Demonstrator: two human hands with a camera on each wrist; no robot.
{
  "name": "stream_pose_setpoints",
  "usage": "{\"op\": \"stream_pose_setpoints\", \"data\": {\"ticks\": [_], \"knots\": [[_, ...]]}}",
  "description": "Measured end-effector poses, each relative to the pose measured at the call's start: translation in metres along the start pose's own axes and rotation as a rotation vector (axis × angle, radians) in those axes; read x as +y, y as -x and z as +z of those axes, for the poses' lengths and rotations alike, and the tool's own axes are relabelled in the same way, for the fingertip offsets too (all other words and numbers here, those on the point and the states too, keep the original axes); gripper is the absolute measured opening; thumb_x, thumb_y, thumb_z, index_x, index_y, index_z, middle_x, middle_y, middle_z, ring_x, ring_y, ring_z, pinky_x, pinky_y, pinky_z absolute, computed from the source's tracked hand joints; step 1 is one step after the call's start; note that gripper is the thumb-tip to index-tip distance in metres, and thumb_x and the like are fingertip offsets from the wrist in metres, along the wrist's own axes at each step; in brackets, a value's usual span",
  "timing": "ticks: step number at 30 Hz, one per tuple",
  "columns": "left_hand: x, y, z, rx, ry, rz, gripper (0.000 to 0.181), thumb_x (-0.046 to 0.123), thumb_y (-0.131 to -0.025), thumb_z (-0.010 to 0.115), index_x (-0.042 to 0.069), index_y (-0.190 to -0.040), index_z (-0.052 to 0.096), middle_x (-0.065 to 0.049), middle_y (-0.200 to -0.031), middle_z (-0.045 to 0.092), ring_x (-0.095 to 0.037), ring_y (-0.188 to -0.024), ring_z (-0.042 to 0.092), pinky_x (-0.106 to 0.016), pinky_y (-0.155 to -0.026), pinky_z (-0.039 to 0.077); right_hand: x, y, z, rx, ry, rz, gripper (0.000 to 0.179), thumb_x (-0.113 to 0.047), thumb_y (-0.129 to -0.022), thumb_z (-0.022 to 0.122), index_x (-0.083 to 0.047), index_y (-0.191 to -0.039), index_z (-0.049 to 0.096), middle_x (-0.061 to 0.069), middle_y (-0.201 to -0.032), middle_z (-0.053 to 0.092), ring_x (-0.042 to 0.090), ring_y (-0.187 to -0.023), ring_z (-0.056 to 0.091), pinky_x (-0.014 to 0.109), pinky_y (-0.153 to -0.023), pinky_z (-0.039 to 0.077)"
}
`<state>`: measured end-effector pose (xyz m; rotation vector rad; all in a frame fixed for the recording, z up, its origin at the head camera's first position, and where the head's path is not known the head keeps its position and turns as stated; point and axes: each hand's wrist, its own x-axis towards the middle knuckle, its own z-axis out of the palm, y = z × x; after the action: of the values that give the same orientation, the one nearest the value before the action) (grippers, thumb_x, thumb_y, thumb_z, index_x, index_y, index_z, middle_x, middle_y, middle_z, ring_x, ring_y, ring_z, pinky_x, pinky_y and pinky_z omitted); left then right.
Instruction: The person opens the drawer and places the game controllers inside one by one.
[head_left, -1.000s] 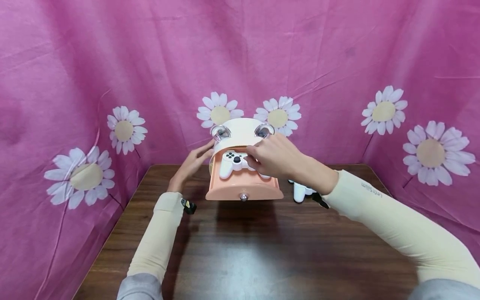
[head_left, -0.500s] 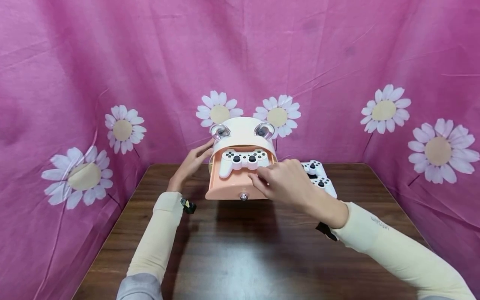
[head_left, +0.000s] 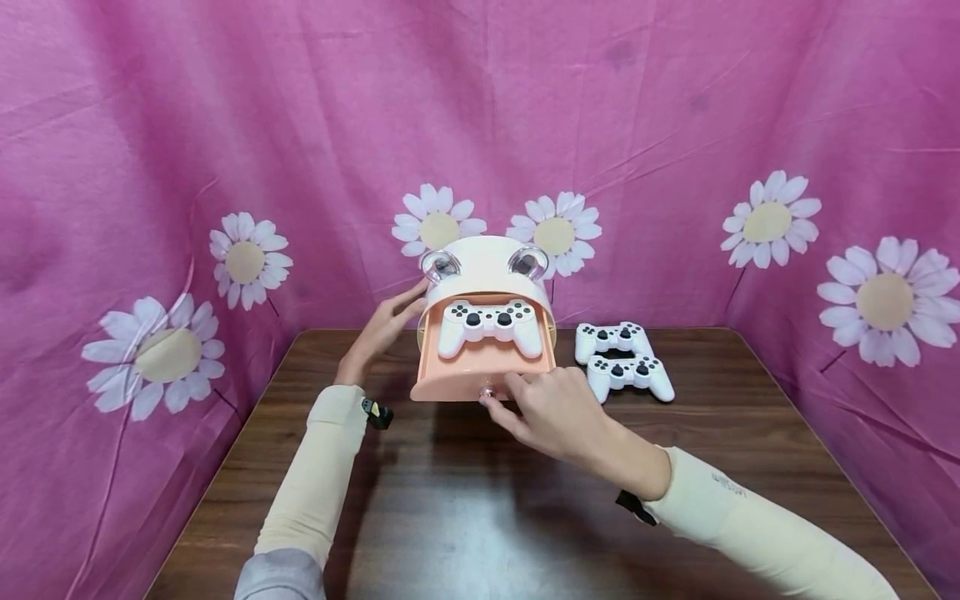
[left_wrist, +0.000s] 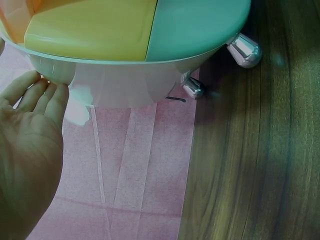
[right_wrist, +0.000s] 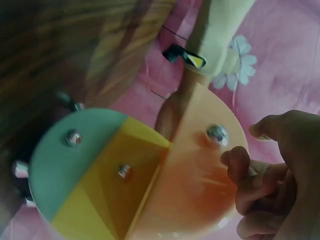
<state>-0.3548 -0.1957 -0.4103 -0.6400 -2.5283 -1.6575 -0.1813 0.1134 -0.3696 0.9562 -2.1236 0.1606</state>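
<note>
Head view: the small lettering point(head_left: 729, 485) on the right sleeve point(head_left: 780, 537) is too blurred to read for sure; a second ago it looked like "LetsSlim". The right hand point(head_left: 558, 412) then covered part of the white game controller point(head_left: 489, 323); now it has come nearer, its thumb and forefinger at the silver knob point(head_left: 487, 393) on the orange drawer point(head_left: 465, 360). Right wrist view shows curled fingers close about that knob, but I cannot tell whether they grip it. That controller lies in the pulled-out drawer, sticks up, now fully exposed. The left hand point(head_left: 378, 333) has stayed put, relaxed, fingertips against the left side of the cream cabinet point(head_left: 483, 260). Below the orange drawer are a yellow drawer point(right_wrist: 102, 200) and a green drawer point(right_wrist: 75, 162), both closed. To the right on the wooden table point(head_left: 465, 533), the far controller point(head_left: 613, 337) and near controller point(head_left: 632, 372) now show whole.
</note>
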Motion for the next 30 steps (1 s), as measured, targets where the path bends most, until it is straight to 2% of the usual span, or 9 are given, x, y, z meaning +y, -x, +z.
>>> {"op": "stream_pose_setpoints", "data": {"ticks": [5,12,20,26,30], "knots": [[-0.003,0.002,0.000,0.014,-0.003,-0.001,0.057,0.046,-0.109,0.059,0.028,-0.161,0.048,0.003,-0.169,0.044,-0.025,-0.161,0.035,-0.050,-0.135,0.023,-0.010,0.006,0.011,-0.008,0.063,0.035,0.047,-0.051,-0.089,0.079,-0.015,-0.071,0.054,-0.007,-0.048,0.045,0.019,-0.040,0.051,0.036,-0.034,0.035],[-0.003,0.002,0.001,0.020,0.002,-0.003,0.057,0.047,-0.109,0.058,0.028,-0.161,0.048,0.003,-0.169,0.044,-0.025,-0.161,0.034,-0.050,-0.135,0.023,-0.014,0.008,0.023,0.034,0.068,0.080,0.048,-0.051,-0.087,0.083,-0.016,-0.068,0.057,-0.007,-0.046,0.042,0.020,-0.039,0.050,0.036,-0.034,0.034],[-0.004,-0.001,0.002,0.014,0.015,-0.013,0.055,0.040,-0.110,0.058,0.025,-0.162,0.047,0.002,-0.170,0.042,-0.025,-0.162,0.033,-0.048,-0.136,0.021,-0.018,0.006,0.032,0.066,0.088,0.082,0.048,-0.047,-0.088,0.083,-0.016,-0.066,0.055,-0.006,-0.045,0.049,0.022,-0.039,0.055,0.038,-0.034,0.041],[-0.003,-0.003,0.001,-0.006,0.050,-0.041,0.055,0.029,-0.112,0.055,0.017,-0.164,0.042,-0.004,-0.173,0.036,-0.028,-0.164,0.027,-0.049,-0.136,0.018,-0.021,0.004,0.033,0.067,0.094,0.089,0.045,-0.042,-0.089,0.081,-0.016,-0.065,0.054,-0.007,-0.045,0.051,0.021,-0.039,0.056,0.038,-0.035,0.043],[-0.001,-0.003,0.002,-0.011,0.047,-0.053,0.055,0.030,-0.112,0.055,0.018,-0.164,0.042,-0.003,-0.173,0.036,-0.027,-0.164,0.027,-0.048,-0.137,0.017,-0.022,0.004,0.033,0.067,0.096,0.095,0.044,-0.041,-0.089,0.081,-0.016,-0.065,0.055,-0.007,-0.044,0.050,0.021,-0.039,0.056,0.038,-0.035,0.043]]}}
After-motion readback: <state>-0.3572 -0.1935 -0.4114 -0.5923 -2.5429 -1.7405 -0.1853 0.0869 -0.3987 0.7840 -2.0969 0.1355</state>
